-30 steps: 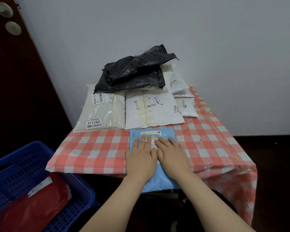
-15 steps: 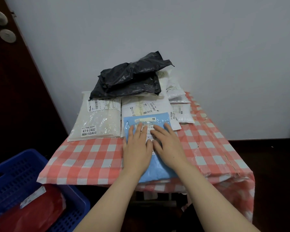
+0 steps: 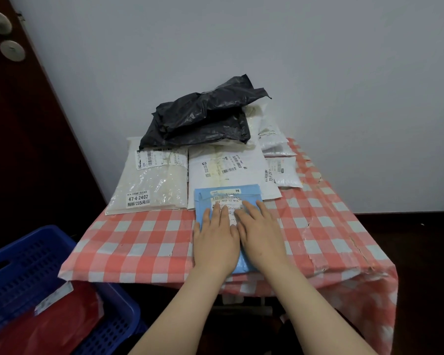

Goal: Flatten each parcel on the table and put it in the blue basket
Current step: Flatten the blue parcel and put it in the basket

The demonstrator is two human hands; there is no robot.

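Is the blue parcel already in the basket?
No, the blue parcel lies on the table; the basket holds a red parcel.

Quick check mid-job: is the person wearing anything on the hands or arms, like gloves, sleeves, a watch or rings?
Nothing worn shows. The left hand and right hand are bare, with no gloves, rings or tape. The left forearm and right forearm are bare too, with no sleeve, watch or strap up to the bottom edge of the head view.

A red-and-white checked table [image 3: 139, 242] carries a flat light-blue plastic parcel [image 3: 251, 193] at the front, with several white plastic parcels [image 3: 151, 180] behind.
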